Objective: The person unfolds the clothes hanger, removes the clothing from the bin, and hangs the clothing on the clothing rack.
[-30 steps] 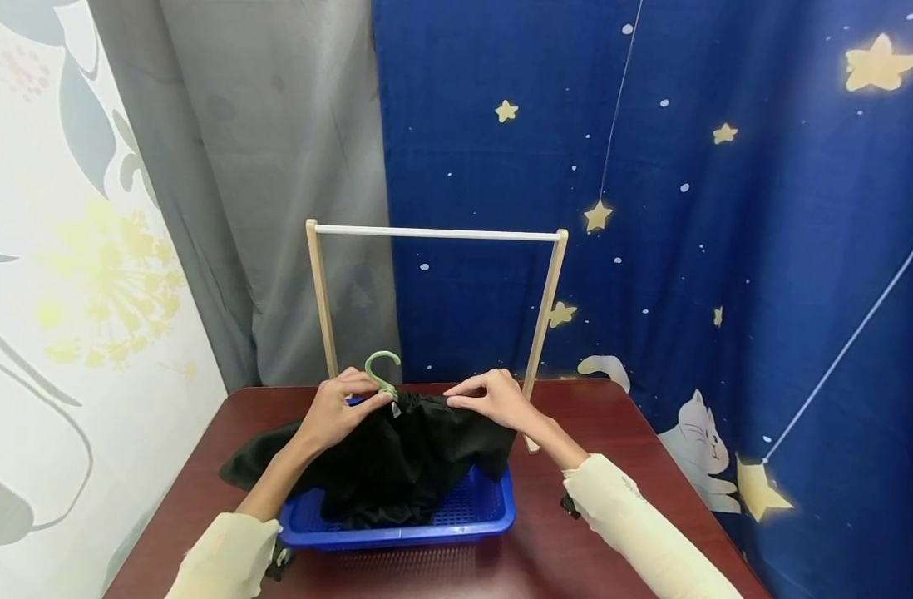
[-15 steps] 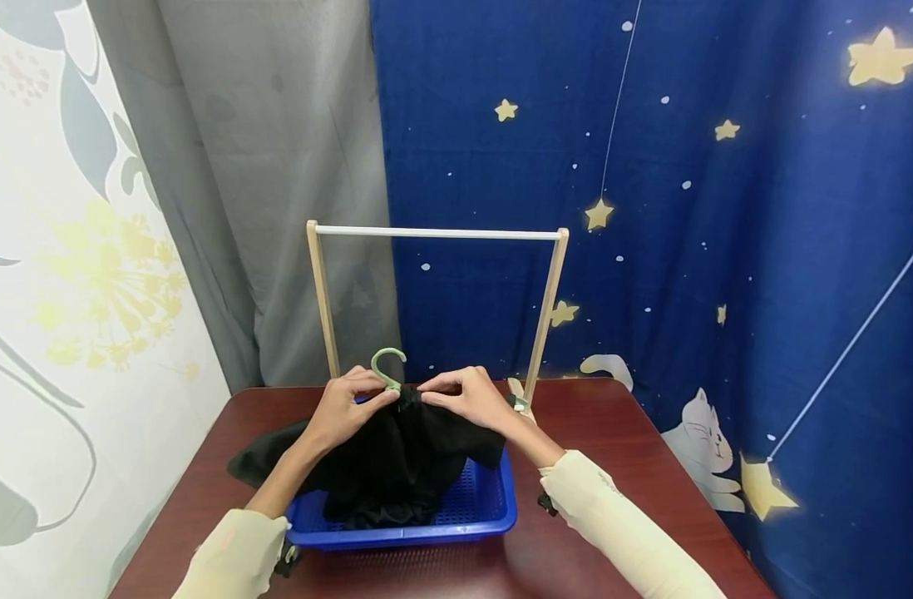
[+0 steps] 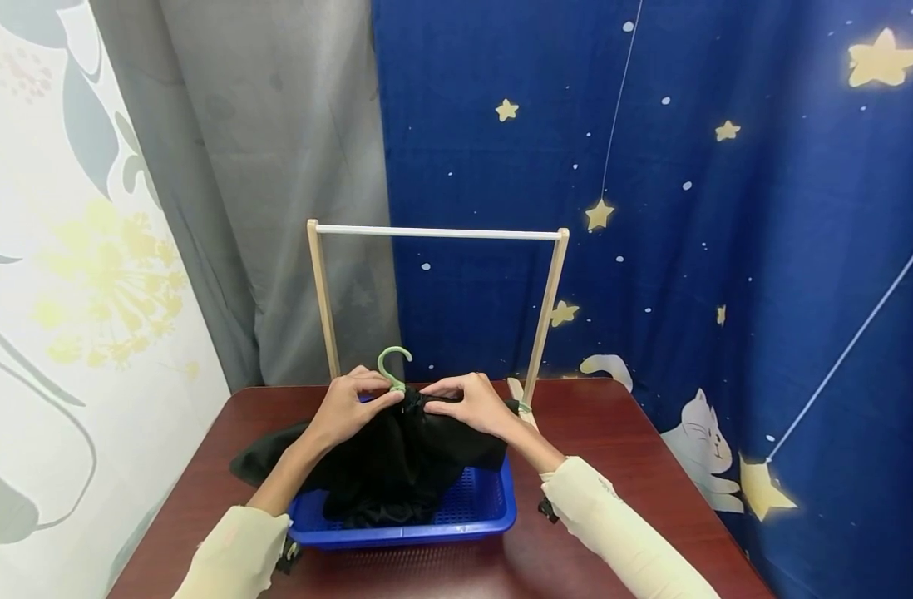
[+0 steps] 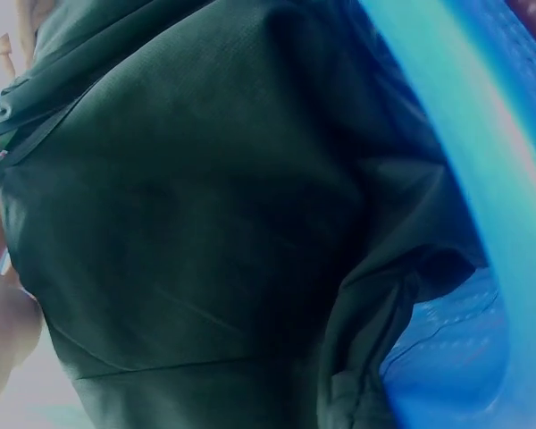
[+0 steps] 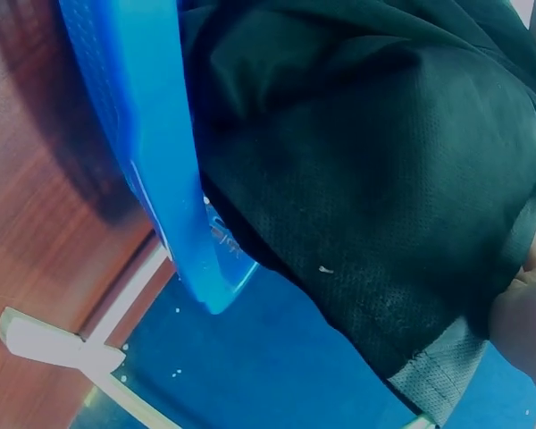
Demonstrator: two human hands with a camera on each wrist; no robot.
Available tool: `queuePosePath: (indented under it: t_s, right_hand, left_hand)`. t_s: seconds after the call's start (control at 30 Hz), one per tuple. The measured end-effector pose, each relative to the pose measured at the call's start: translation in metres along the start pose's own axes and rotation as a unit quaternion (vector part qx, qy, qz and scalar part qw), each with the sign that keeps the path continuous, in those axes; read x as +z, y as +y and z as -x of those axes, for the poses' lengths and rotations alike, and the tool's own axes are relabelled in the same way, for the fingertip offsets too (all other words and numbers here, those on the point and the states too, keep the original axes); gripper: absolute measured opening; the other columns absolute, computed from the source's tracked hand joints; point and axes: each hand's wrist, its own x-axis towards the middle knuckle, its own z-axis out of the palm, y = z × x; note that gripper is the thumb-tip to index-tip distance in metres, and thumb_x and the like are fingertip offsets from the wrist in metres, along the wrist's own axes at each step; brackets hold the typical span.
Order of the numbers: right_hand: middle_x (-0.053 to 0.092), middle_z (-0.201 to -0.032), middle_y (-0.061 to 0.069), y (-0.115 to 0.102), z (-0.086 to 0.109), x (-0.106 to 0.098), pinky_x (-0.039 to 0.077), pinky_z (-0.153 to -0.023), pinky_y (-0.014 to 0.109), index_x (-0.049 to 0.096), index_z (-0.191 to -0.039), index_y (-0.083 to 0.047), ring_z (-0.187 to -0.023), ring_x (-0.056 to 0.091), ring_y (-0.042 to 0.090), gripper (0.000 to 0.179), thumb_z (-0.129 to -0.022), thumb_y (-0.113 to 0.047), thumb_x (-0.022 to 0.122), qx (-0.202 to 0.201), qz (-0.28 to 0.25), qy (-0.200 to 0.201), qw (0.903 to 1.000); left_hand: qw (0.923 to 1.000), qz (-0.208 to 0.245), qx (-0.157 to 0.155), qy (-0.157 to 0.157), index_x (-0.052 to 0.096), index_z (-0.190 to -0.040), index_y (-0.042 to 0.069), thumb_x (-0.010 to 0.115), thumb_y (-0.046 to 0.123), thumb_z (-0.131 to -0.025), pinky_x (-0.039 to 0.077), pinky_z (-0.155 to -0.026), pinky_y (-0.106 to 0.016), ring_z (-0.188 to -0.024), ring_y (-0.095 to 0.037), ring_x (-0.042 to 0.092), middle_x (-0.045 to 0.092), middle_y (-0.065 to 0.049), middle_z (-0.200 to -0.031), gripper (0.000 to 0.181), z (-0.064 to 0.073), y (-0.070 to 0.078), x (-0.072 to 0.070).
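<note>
A black garment (image 3: 385,466) drapes over a light green hanger (image 3: 382,361), whose hook stands up out of the neckline. My left hand (image 3: 352,405) pinches the neckline at the base of the hook, thumb in front. Just to the right, my right hand (image 3: 470,405) pinches the gathered neckline cloth between thumb and fingers. One end of the hanger pokes out past the cloth beyond my right wrist. The lower part of the garment sags into the blue basket (image 3: 404,535). Most of the hanger is hidden inside the cloth.
Behind the basket stands a rack with wooden posts and a white rail (image 3: 437,233); its foot (image 5: 49,344) rests on the red-brown table (image 3: 599,491). Grey and blue star-patterned curtains (image 3: 471,158) hang behind the table.
My right hand has moved left along the neckline, close to my left hand. The hanger hook has shifted slightly right, and the hanger's right end has come into view.
</note>
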Motion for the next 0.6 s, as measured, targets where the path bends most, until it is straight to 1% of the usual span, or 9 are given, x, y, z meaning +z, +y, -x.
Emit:
queuePosePath:
  t_s: [0.1, 0.2, 0.27, 0.37, 0.43, 0.5, 0.6]
  right_hand:
    - [0.079, -0.103, -0.009, 0.0, 0.001, 0.001, 0.056, -0.074, 0.023, 0.082, -0.112, -0.021, -0.084, 0.072, 0.001, 0.023, -0.09, -0.026, 0.083, 0.002, -0.004, 0.01, 0.9999]
    - [0.079, -0.104, -0.01, -0.001, 0.002, 0.002, 0.056, -0.075, 0.024, 0.082, -0.113, -0.022, -0.086, 0.072, 0.001, 0.023, -0.09, -0.026, 0.084, 0.006, -0.005, 0.017, 0.9998]
    - [0.079, -0.104, -0.011, 0.0, 0.003, 0.002, 0.056, -0.076, 0.023, 0.082, -0.113, -0.023, -0.088, 0.072, 0.0, 0.023, -0.09, -0.027, 0.084, 0.011, -0.006, 0.019, 0.9997]
    - [0.078, -0.105, -0.012, 0.002, 0.005, 0.001, 0.057, -0.077, 0.024, 0.082, -0.114, -0.024, -0.09, 0.072, 0.0, 0.024, -0.09, -0.028, 0.084, 0.015, -0.011, 0.023, 0.9996]
    - [0.079, -0.105, -0.011, 0.005, 0.006, -0.001, 0.057, -0.078, 0.024, 0.082, -0.114, -0.023, -0.091, 0.073, 0.001, 0.024, -0.09, -0.028, 0.084, 0.009, -0.015, 0.03, 0.9994]
    - [0.079, -0.105, -0.01, 0.008, 0.008, -0.004, 0.057, -0.078, 0.025, 0.082, -0.114, -0.023, -0.091, 0.073, 0.002, 0.024, -0.09, -0.026, 0.084, 0.005, -0.019, 0.04, 0.999]
    - [0.079, -0.104, -0.009, 0.011, 0.01, -0.007, 0.057, -0.077, 0.025, 0.082, -0.113, -0.023, -0.09, 0.073, 0.003, 0.024, -0.089, -0.025, 0.084, 0.002, -0.024, 0.048, 0.9986]
  left_hand:
    - [0.9999, -0.008, -0.006, -0.011, 0.084, -0.101, 0.017, 0.089, 0.024, -0.084, 0.055, -0.075, -0.033, -0.089, -0.014, 0.065, 0.075, 0.008, -0.093, 0.02, -0.001, 0.002, -0.003]
    - [0.9993, -0.029, -0.002, -0.024, 0.083, -0.109, 0.016, 0.089, 0.028, -0.084, 0.054, -0.078, -0.034, -0.092, -0.017, 0.064, 0.076, 0.004, -0.099, 0.028, 0.001, 0.002, -0.008]
    - [0.998, -0.053, -0.001, -0.034, 0.081, -0.116, 0.016, 0.088, 0.033, -0.085, 0.048, -0.083, -0.035, -0.094, -0.017, 0.061, 0.077, 0.003, -0.104, 0.035, 0.004, 0.002, -0.015]
    - [0.9942, -0.101, -0.003, -0.038, 0.08, -0.12, 0.02, 0.088, 0.039, -0.084, 0.038, -0.082, -0.039, -0.094, -0.014, 0.057, 0.077, 0.002, -0.108, 0.041, 0.012, 0.002, -0.028]
    - [0.9905, -0.13, -0.007, -0.044, 0.081, -0.118, 0.023, 0.089, 0.04, -0.082, 0.033, -0.079, -0.039, -0.093, -0.014, 0.056, 0.077, 0.002, -0.106, 0.041, 0.018, 0.001, -0.037]
    - [0.9865, -0.154, -0.004, -0.055, 0.082, -0.114, 0.024, 0.089, 0.038, -0.081, 0.032, -0.077, -0.039, -0.088, -0.014, 0.056, 0.075, 0.004, -0.098, 0.037, 0.023, -0.001, -0.043]
    - [0.9835, -0.166, 0.009, -0.072, 0.084, -0.109, 0.023, 0.089, 0.031, -0.083, 0.034, -0.076, -0.037, -0.08, -0.015, 0.056, 0.069, 0.005, -0.087, 0.028, 0.027, -0.003, -0.047]
